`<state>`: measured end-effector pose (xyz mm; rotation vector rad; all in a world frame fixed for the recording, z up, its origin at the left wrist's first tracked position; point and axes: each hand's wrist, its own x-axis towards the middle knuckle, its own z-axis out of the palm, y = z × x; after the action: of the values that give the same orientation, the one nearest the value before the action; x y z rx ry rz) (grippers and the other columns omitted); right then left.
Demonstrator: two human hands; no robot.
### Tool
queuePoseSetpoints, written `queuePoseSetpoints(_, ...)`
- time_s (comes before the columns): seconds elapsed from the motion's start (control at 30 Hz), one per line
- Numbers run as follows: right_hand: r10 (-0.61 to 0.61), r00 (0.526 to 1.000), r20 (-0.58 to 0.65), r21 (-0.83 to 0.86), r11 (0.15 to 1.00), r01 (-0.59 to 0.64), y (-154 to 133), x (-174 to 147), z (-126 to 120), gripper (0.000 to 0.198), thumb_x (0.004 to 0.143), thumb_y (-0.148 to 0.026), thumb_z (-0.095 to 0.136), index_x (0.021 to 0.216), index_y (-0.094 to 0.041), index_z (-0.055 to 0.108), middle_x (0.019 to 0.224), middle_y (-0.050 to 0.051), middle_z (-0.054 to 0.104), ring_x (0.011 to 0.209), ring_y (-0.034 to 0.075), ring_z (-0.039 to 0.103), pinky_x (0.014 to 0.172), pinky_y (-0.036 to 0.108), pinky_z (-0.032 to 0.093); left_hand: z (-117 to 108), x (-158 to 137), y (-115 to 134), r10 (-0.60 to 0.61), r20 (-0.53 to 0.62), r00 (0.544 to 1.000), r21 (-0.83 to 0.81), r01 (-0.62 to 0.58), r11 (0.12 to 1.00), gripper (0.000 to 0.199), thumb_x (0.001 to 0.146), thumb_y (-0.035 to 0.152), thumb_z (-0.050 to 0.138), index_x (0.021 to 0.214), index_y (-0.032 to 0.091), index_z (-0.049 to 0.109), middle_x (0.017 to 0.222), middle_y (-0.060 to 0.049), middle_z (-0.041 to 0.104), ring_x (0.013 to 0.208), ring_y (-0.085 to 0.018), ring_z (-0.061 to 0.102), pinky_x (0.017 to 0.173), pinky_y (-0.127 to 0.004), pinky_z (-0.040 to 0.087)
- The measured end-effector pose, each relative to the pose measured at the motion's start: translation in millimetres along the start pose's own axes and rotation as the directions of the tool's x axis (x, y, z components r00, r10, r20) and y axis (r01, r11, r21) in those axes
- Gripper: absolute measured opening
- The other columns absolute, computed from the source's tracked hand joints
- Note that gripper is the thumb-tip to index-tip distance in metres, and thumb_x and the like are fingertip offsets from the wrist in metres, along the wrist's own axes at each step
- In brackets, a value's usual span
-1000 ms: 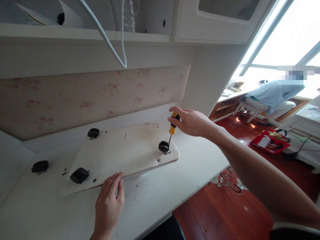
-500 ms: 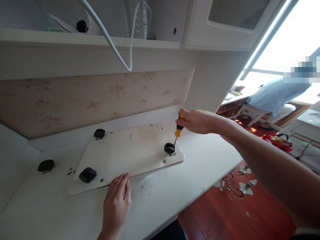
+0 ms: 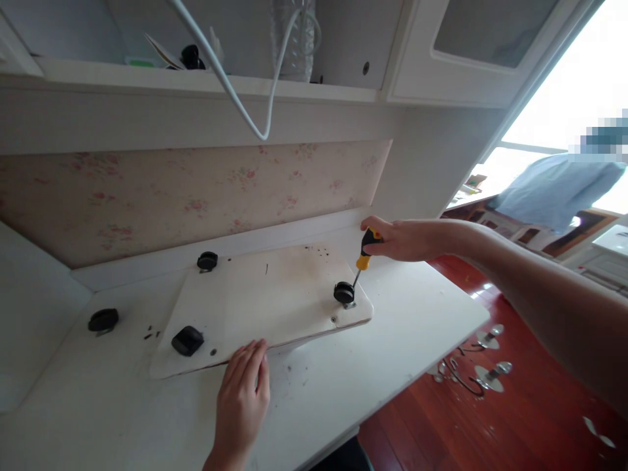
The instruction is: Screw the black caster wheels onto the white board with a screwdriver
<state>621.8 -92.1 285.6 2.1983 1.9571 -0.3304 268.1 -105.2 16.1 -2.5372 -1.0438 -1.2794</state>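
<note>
Nearest you, your left hand (image 3: 243, 396) is angling up and inward, its fingers lying extended and close together over the near edge of the white board (image 3: 275, 304), the thumb standing apart. The board is lying on the bench (image 3: 343, 366), showing rounded corners, a scuffed dark edge and faint brown staining toward its far right. The black near-left caster (image 3: 188, 341) is sitting on it. Beyond, the right-hand caster (image 3: 344, 292) is standing on its metal bracket, the yellow-and-black screwdriver (image 3: 363, 262) slanting down just beside it. Your right hand (image 3: 390, 239) is wrapping its fingers around the handle, the wrist running almost level. Farther back, the far-left caster (image 3: 207, 261) is resting at the board's corner.
</note>
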Motion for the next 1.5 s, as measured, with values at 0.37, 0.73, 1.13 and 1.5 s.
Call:
queuePoseSetpoints(0.37, -0.019, 0.998, 0.053, -0.104, 0.994, 0.025, -4, -2, -10, 0.041, 0.088, -0.06, 0.043, 0.099, -0.024, 0.06, 0.076, 0.007, 0.063, 0.066, 0.024, 0.06, 0.061, 0.037, 0.04, -1, -3, -2, -0.011, 0.02, 1.0, -0.014, 0.011, 1.0, 0.033, 0.091, 0.007, 0.06, 0.124, 0.012, 0.06, 0.113, -0.011, 0.07, 0.107, -0.024, 0.064, 0.096, -0.041, 0.05)
queuePoseSetpoints(0.73, -0.002, 0.999, 0.034, -0.164, 0.986, 0.008, -2, -2, -13, 0.047, 0.088, -0.065, 0.039, 0.086, -0.022, 0.059, 0.074, 0.008, 0.063, 0.066, 0.025, 0.06, 0.06, 0.038, 0.04, -3, -1, 1, -0.033, 0.026, 0.999, -0.023, 0.034, 0.999, 0.032, 0.091, 0.006, 0.058, 0.122, 0.015, 0.061, 0.113, -0.011, 0.071, 0.106, -0.024, 0.065, 0.096, -0.042, 0.052)
queuePoseSetpoints(1.13, -0.091, 0.995, 0.034, -0.038, 0.995, 0.092, 2, -3, -16, 0.043, 0.087, -0.06, 0.047, 0.106, -0.024, 0.061, 0.083, 0.006, 0.067, 0.07, 0.023, 0.061, 0.064, 0.036, 0.042, -5, 0, 2, -0.023, 0.035, 0.999, -0.025, 0.024, 0.999, 0.032, 0.091, 0.004, 0.058, 0.122, 0.013, 0.06, 0.113, -0.011, 0.07, 0.107, -0.023, 0.065, 0.097, -0.042, 0.052)
queuePoseSetpoints(1.5, -0.083, 0.996, 0.032, -0.041, 0.996, 0.084, 3, -4, -18, 0.045, 0.087, -0.063, 0.046, 0.108, -0.026, 0.061, 0.077, 0.005, 0.067, 0.067, 0.023, 0.061, 0.064, 0.036, 0.042, -6, 2, 2, -0.025, 0.032, 0.999, -0.018, 0.025, 1.0, 0.031, 0.091, 0.005, 0.057, 0.121, 0.014, 0.06, 0.113, -0.011, 0.071, 0.106, -0.024, 0.066, 0.096, -0.042, 0.053)
